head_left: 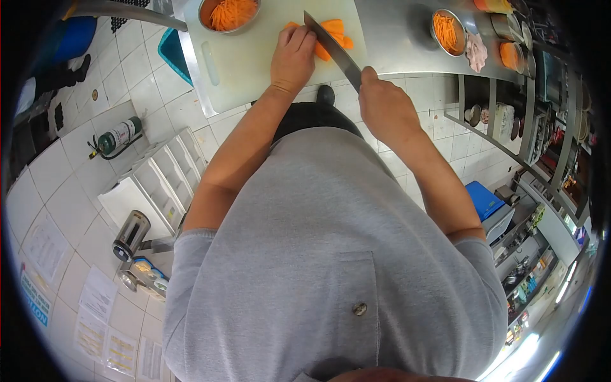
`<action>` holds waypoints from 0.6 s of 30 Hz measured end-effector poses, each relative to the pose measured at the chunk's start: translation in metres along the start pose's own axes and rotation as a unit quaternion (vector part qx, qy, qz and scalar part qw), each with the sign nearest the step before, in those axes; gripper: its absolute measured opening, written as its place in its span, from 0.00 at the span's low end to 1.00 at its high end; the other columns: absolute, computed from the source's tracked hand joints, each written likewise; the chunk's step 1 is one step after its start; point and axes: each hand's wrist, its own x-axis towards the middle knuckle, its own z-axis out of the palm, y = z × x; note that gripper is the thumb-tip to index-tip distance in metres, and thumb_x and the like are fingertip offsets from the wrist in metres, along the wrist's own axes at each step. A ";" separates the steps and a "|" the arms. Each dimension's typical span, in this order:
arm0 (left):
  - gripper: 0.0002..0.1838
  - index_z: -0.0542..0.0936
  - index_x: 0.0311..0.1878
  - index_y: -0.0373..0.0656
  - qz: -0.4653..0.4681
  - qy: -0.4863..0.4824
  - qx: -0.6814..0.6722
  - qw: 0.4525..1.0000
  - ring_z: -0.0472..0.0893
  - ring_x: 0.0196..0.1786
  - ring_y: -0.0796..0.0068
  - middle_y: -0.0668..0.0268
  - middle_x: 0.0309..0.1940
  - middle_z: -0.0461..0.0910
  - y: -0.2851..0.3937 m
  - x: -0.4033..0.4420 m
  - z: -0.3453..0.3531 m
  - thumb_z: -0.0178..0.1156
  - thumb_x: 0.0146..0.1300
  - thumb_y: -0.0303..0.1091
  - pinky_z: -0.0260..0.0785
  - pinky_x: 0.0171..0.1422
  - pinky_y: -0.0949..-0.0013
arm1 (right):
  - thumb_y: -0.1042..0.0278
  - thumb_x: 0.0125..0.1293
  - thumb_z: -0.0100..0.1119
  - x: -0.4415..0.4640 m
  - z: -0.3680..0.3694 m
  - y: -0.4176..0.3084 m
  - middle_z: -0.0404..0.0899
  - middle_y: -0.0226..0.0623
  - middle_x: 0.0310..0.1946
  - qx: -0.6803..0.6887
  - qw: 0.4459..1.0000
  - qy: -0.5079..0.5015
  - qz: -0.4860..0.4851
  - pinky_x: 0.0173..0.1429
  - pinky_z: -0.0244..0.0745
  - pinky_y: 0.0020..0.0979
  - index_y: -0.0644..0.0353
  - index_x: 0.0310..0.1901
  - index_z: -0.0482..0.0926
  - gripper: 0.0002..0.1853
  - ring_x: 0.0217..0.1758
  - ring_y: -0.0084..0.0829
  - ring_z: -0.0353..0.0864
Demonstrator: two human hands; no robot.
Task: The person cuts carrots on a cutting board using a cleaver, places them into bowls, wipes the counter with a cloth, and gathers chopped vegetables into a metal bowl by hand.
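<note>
My right hand [389,107] is wrapped round the handle of a large kitchen knife [335,52], its blade slanting up and to the left over the cutting board [251,83]. My left hand [294,58] rests on the board beside the blade, fingers curled down on carrot, mostly hidden beneath them. Orange carrot pieces [334,28] lie just beyond the blade. Whether the edge is in a piece or only next to it, I cannot tell. A metal bowl [207,24] of carrot strips [233,13] stands on the board, left of my left hand.
On the steel counter [401,38] to the right are another bowl [435,43] of carrot strips, a crumpled pale cloth-like item [476,52] and several containers. A teal bin [174,56] stands on the floor left of the counter. Farther left is a green cylinder [121,135].
</note>
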 end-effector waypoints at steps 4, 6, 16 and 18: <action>0.20 0.85 0.57 0.43 0.006 -0.002 -0.005 1.000 0.79 0.66 0.49 0.62 0.61 0.84 0.000 -0.001 -0.002 0.70 0.60 0.23 0.78 0.73 0.54 | 0.71 0.80 0.55 0.055 0.058 0.002 0.90 0.60 0.36 0.021 0.997 0.073 -0.021 0.49 0.87 0.58 0.69 0.53 0.73 0.09 0.43 0.60 0.93; 0.19 0.86 0.56 0.43 0.005 0.003 -0.011 1.000 0.79 0.66 0.49 0.62 0.60 0.84 0.002 -0.001 -0.002 0.69 0.60 0.23 0.78 0.72 0.54 | 0.71 0.82 0.53 0.069 0.067 0.004 0.89 0.62 0.35 0.028 0.993 0.113 -0.036 0.47 0.87 0.59 0.70 0.53 0.73 0.09 0.41 0.61 0.92; 0.19 0.87 0.55 0.45 0.025 -0.010 0.014 1.000 0.80 0.65 0.50 0.65 0.58 0.85 -0.015 0.005 -0.011 0.69 0.60 0.23 0.79 0.70 0.55 | 0.74 0.78 0.52 0.054 0.026 0.002 0.91 0.56 0.38 0.033 0.997 0.067 -0.032 0.52 0.86 0.57 0.69 0.55 0.75 0.10 0.45 0.59 0.93; 0.19 0.87 0.55 0.45 0.023 -0.014 0.021 0.999 0.80 0.64 0.50 0.66 0.57 0.85 -0.013 0.006 -0.014 0.69 0.60 0.23 0.79 0.70 0.56 | 0.74 0.78 0.52 0.032 0.006 -0.004 0.91 0.56 0.38 0.022 0.998 0.055 -0.028 0.52 0.86 0.57 0.69 0.54 0.75 0.10 0.45 0.59 0.92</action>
